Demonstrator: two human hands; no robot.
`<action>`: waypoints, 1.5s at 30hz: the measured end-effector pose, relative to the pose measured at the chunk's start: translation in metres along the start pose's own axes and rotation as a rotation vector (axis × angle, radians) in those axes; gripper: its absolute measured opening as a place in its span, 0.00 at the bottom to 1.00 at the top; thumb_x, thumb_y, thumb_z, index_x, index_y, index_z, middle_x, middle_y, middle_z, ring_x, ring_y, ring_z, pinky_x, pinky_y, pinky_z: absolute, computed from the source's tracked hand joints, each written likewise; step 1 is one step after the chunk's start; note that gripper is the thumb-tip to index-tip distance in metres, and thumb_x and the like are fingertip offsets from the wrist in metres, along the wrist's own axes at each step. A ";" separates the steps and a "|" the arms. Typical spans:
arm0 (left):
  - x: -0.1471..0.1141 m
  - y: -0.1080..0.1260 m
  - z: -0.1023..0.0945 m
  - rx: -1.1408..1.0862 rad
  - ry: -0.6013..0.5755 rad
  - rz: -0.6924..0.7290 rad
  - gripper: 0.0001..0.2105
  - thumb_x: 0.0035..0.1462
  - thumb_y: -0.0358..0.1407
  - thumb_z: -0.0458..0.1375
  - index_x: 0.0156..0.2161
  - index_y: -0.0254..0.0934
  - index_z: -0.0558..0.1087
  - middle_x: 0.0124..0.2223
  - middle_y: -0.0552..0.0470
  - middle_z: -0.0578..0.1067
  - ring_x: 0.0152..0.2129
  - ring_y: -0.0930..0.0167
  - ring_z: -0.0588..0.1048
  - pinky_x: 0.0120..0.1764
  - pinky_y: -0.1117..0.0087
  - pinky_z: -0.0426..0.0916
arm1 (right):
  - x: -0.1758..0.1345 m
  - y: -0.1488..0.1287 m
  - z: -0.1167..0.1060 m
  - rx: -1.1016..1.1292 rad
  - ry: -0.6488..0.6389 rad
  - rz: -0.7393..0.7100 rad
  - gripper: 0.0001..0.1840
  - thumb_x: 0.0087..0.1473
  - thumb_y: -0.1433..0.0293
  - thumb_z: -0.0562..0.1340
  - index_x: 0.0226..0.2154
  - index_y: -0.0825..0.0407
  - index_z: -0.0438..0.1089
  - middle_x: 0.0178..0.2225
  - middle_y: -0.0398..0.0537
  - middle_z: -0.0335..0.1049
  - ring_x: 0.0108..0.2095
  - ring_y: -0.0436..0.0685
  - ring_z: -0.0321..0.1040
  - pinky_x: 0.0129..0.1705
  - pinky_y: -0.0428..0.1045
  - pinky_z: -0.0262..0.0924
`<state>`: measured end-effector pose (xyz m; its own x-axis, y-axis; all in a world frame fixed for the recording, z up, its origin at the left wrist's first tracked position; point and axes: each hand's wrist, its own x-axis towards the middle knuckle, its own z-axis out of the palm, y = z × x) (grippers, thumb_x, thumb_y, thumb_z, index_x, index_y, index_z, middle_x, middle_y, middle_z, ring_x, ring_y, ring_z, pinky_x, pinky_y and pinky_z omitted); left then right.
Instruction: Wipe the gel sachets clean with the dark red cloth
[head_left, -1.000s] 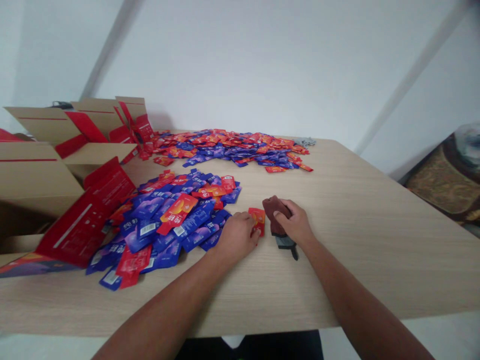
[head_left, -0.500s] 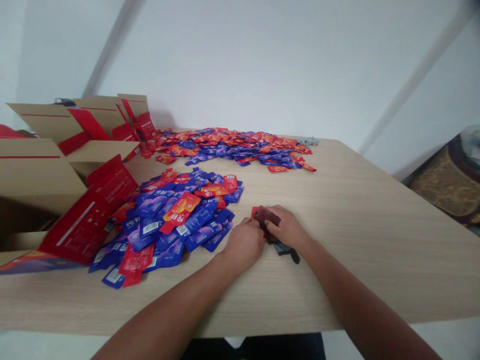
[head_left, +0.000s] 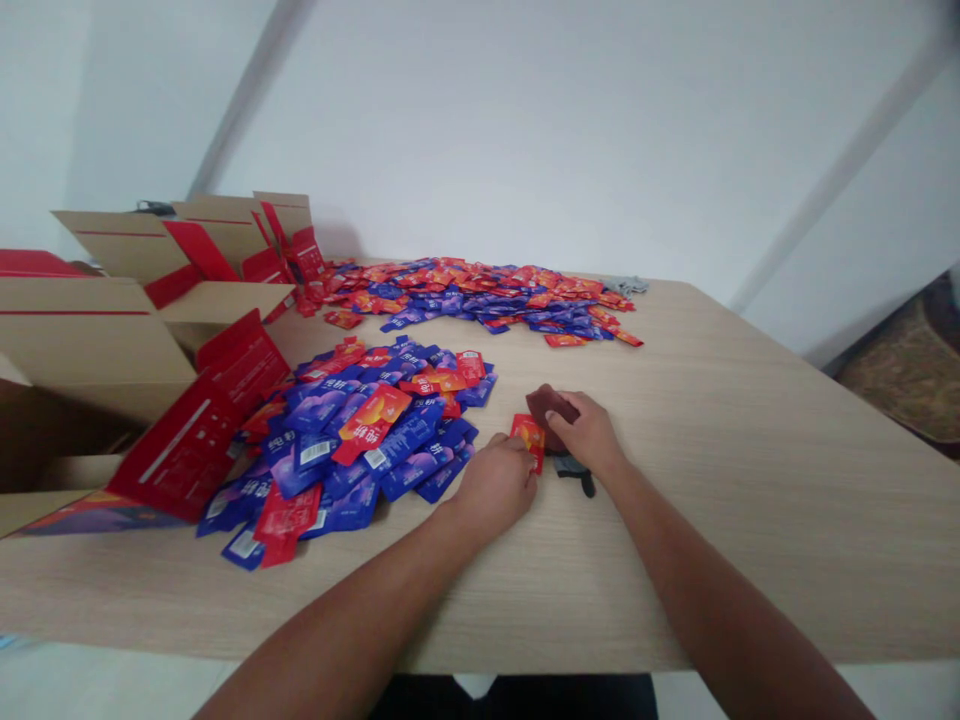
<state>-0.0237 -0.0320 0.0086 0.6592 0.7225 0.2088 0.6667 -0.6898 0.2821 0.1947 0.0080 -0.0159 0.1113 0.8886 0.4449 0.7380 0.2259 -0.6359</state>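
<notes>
My left hand (head_left: 501,482) is closed on the lower edge of a small red-and-orange packet (head_left: 527,437) with pale lettering. In my right hand (head_left: 589,432) is a folded brown piece of soft material (head_left: 547,408), probably cloth, pinched between thumb and fingers just right of the packet. Below the right hand, a small dark grey and black item (head_left: 572,468) lies on the table; its kind I cannot tell. To the left of my hands spreads a pile of blue and red packets (head_left: 352,425), apart from the left hand.
A long heap of red and blue packets (head_left: 480,295) lies along the back of the table (head_left: 735,480). Open cardboard boxes (head_left: 82,335) with red flaps stand at the left. Grey fabric (head_left: 630,286) rests at the far edge, and a brown patterned object (head_left: 911,365) is beyond the right side.
The brown piece has moved up and right with my right hand, away from the left hand. More of the red packet now shows. The whole view has shifted slightly.
</notes>
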 end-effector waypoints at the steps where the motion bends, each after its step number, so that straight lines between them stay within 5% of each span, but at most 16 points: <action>1: 0.000 -0.001 0.000 -0.008 0.002 -0.005 0.07 0.62 0.30 0.57 0.38 0.37 0.79 0.42 0.43 0.79 0.45 0.61 0.74 0.51 0.63 0.71 | -0.003 -0.001 -0.003 0.048 0.029 -0.032 0.16 0.57 0.67 0.64 0.47 0.50 0.77 0.44 0.51 0.77 0.42 0.61 0.73 0.47 0.55 0.66; 4: 0.001 -0.003 -0.001 -0.049 0.013 0.005 0.08 0.61 0.28 0.58 0.39 0.37 0.80 0.42 0.44 0.80 0.45 0.62 0.75 0.52 0.63 0.71 | -0.009 -0.009 -0.013 0.176 0.020 -0.163 0.17 0.58 0.68 0.64 0.50 0.48 0.76 0.46 0.50 0.77 0.45 0.61 0.74 0.49 0.55 0.68; 8: 0.004 -0.008 0.004 -0.105 0.052 0.029 0.08 0.62 0.29 0.57 0.37 0.38 0.80 0.41 0.46 0.80 0.43 0.63 0.75 0.50 0.64 0.71 | -0.013 -0.024 -0.015 0.175 -0.214 -0.318 0.21 0.57 0.72 0.65 0.53 0.46 0.75 0.49 0.50 0.76 0.49 0.61 0.73 0.53 0.55 0.67; 11: 0.004 -0.010 0.007 -0.118 0.080 0.034 0.09 0.62 0.28 0.57 0.37 0.38 0.80 0.41 0.47 0.80 0.43 0.63 0.75 0.49 0.64 0.71 | -0.011 -0.023 -0.008 0.075 -0.334 -0.294 0.22 0.59 0.73 0.64 0.56 0.47 0.75 0.50 0.51 0.76 0.51 0.61 0.72 0.55 0.55 0.65; 19: 0.005 -0.010 0.005 -0.116 0.077 0.049 0.07 0.62 0.28 0.58 0.35 0.38 0.78 0.41 0.47 0.80 0.42 0.64 0.75 0.50 0.64 0.70 | -0.003 -0.001 -0.008 -0.149 -0.179 -0.045 0.16 0.60 0.69 0.64 0.50 0.50 0.77 0.45 0.52 0.76 0.44 0.60 0.72 0.49 0.54 0.65; 24: 0.005 -0.010 0.004 -0.147 0.066 0.061 0.08 0.61 0.27 0.58 0.36 0.38 0.79 0.40 0.47 0.81 0.42 0.64 0.76 0.51 0.64 0.70 | -0.010 -0.019 -0.016 0.002 -0.087 -0.163 0.20 0.59 0.70 0.64 0.55 0.48 0.74 0.51 0.52 0.75 0.50 0.62 0.71 0.54 0.56 0.66; 31: 0.006 -0.014 0.006 -0.208 0.070 0.094 0.11 0.60 0.25 0.56 0.39 0.38 0.80 0.42 0.47 0.81 0.43 0.64 0.77 0.50 0.65 0.70 | -0.012 -0.029 -0.012 -0.007 -0.383 -0.255 0.20 0.61 0.72 0.63 0.55 0.48 0.76 0.50 0.51 0.77 0.51 0.61 0.71 0.55 0.55 0.64; 40: 0.007 -0.015 0.006 -0.182 0.051 0.116 0.10 0.58 0.24 0.56 0.37 0.38 0.79 0.40 0.47 0.81 0.42 0.64 0.77 0.51 0.63 0.70 | -0.006 -0.012 -0.010 -0.145 -0.244 -0.096 0.16 0.60 0.69 0.64 0.50 0.49 0.77 0.45 0.51 0.77 0.45 0.60 0.72 0.49 0.53 0.63; 45: 0.007 -0.015 0.005 -0.186 0.053 0.110 0.11 0.58 0.23 0.56 0.37 0.39 0.79 0.40 0.48 0.81 0.42 0.64 0.77 0.51 0.64 0.71 | -0.009 -0.020 -0.017 -0.093 -0.104 -0.134 0.18 0.60 0.69 0.64 0.52 0.50 0.76 0.49 0.53 0.76 0.49 0.63 0.73 0.53 0.55 0.65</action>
<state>-0.0274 -0.0173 0.0008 0.7019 0.6482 0.2954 0.5132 -0.7477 0.4214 0.1903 -0.0115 0.0033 -0.0578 0.8905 0.4513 0.8002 0.3116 -0.5124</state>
